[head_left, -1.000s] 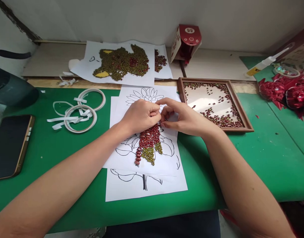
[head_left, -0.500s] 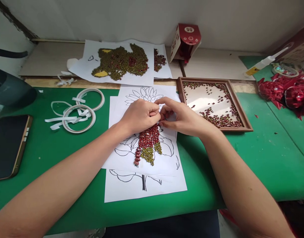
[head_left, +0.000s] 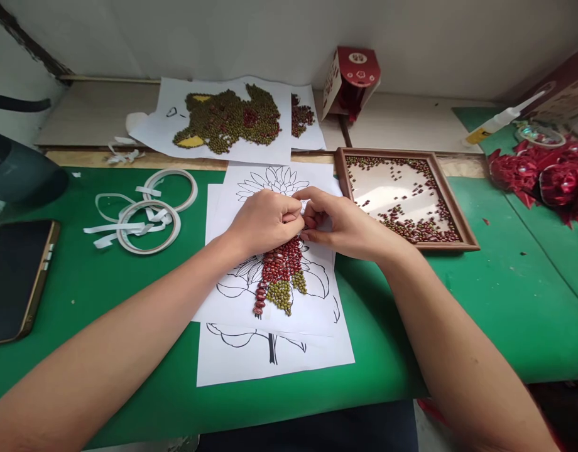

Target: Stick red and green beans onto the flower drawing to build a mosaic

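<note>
My left hand (head_left: 269, 220) and my right hand (head_left: 338, 225) meet over the upper part of a sheet with a printed flower drawing (head_left: 312, 314). Both are closed, fingertips together; what they pinch, if anything, is hidden behind the fingers. Just below them, red beans (head_left: 282, 262) cover part of the flower. Green beans (head_left: 279, 295) fill a leaf shape, and a short column of larger red beans (head_left: 259, 298) runs down the stem. A second flower sheet (head_left: 232, 370) lies underneath. Right of my right hand is a wooden-framed tray (head_left: 468, 242) holding loose red and green beans.
Two tape rolls (head_left: 176, 235) with white strips lie at left, near a phone (head_left: 18, 276) and a dark container (head_left: 20, 166). Behind are a bean-covered animal picture (head_left: 230, 122) and a red box (head_left: 359, 69). A glue bottle (head_left: 494, 129) and red foil ornaments (head_left: 553, 172) are at right.
Both hands keep nearly the same pose over the sheet. The whole view has shifted very slightly; no object has visibly moved on the table.
</note>
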`<state>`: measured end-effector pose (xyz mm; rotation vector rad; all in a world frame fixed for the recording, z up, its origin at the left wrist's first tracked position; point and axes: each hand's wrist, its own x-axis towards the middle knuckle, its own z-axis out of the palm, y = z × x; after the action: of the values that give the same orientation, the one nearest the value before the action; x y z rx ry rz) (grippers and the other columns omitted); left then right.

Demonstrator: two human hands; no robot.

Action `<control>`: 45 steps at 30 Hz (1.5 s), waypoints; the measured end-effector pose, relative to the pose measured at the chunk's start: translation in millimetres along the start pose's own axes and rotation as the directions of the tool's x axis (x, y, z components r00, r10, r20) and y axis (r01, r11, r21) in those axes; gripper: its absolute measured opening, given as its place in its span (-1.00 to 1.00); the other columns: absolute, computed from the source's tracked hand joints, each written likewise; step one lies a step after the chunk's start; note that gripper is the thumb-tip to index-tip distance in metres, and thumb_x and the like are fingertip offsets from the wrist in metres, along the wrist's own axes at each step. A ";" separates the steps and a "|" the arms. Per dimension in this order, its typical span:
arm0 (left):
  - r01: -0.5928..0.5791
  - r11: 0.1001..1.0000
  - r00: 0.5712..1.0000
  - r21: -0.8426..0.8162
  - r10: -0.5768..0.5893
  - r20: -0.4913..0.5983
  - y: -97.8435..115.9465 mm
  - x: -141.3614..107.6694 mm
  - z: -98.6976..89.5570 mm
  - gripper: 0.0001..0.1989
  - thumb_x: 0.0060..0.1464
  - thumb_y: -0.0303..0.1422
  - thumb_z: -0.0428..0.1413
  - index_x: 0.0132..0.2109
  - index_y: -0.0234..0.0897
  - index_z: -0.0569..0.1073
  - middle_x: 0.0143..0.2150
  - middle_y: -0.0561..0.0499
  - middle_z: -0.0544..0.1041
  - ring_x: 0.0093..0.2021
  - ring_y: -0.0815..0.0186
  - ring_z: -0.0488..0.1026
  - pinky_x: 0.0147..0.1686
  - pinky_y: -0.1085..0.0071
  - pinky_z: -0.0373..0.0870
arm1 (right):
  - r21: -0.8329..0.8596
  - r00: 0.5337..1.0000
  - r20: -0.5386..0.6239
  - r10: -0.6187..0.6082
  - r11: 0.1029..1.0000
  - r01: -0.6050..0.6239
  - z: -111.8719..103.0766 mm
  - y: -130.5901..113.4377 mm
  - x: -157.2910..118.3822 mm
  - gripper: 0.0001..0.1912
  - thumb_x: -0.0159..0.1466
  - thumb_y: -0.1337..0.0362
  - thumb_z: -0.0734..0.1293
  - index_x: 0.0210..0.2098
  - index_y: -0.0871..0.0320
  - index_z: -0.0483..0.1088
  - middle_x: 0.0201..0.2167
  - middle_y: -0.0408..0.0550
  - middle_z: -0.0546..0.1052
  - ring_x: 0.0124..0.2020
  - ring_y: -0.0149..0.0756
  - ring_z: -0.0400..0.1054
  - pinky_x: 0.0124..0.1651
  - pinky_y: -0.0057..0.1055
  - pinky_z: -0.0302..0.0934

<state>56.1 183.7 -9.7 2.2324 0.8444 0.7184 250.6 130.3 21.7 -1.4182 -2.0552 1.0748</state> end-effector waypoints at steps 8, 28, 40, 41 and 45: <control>-0.056 0.998 0.997 0.023 0.055 0.063 1.5 -1.8 -2.6 -0.60 0.01 -0.46 0.11 -0.53 -0.23 -0.02 -0.63 0.20 0.03 -0.55 0.42 -0.05 -0.47 0.35 -0.05 | -0.279 0.782 -0.622 0.041 0.922 -0.270 -39.8 35.9 -7.7 -0.67 0.31 0.32 0.26 0.00 0.08 0.56 -0.01 0.09 0.62 -0.08 -0.01 0.48 0.04 -0.03 0.34; -0.042 0.999 0.984 0.032 0.036 0.174 0.9 -1.3 -6.6 -0.59 0.05 -0.40 0.18 -0.53 -0.25 0.07 -0.63 0.22 0.11 -0.55 0.45 0.03 -0.45 0.39 -0.01 | -0.506 0.774 -0.627 0.090 0.708 -0.493 -54.6 69.9 -13.0 -0.68 0.31 0.28 0.27 -0.06 0.07 0.63 0.05 0.13 0.61 0.09 0.17 0.43 0.14 0.05 0.29; -0.026 0.998 0.994 -0.063 0.033 0.102 0.8 -1.7 -4.9 -0.64 -0.07 -0.56 0.08 -0.54 -0.23 0.00 -0.62 0.20 0.04 -0.54 0.44 -0.03 -0.49 0.37 -0.06 | -0.410 0.694 -0.702 0.160 0.705 -0.578 -55.7 65.8 -14.3 -0.75 0.22 0.31 0.30 -0.26 0.06 0.65 -0.24 0.14 0.68 -0.12 0.19 0.51 -0.09 -0.02 0.33; -0.022 0.998 0.995 -0.064 0.028 0.099 0.8 -1.7 -4.8 -0.63 -0.07 -0.57 0.08 -0.54 -0.23 0.00 -0.62 0.20 0.03 -0.54 0.44 -0.04 -0.49 0.37 -0.06 | -0.399 0.689 -0.706 0.163 0.712 -0.577 -55.6 64.8 -14.5 -0.74 0.22 0.31 0.30 -0.23 0.06 0.64 -0.24 0.13 0.68 -0.12 0.18 0.51 -0.08 -0.02 0.33; -0.012 0.996 0.997 -0.089 0.019 0.081 0.7 -1.1 -4.8 -0.63 -0.05 -0.57 0.08 -0.53 -0.23 0.00 -0.61 0.20 0.02 -0.53 0.44 -0.05 -0.48 0.38 -0.05 | -0.348 0.670 -0.720 0.179 0.742 -0.572 -55.2 59.8 -15.8 -0.62 0.21 0.37 0.29 -0.06 -0.01 0.61 -0.19 0.01 0.69 -0.08 0.10 0.53 -0.02 -0.03 0.35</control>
<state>52.4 184.3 -6.4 2.1756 0.7422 0.6542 331.0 146.3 9.9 -2.2162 -1.5866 -0.0166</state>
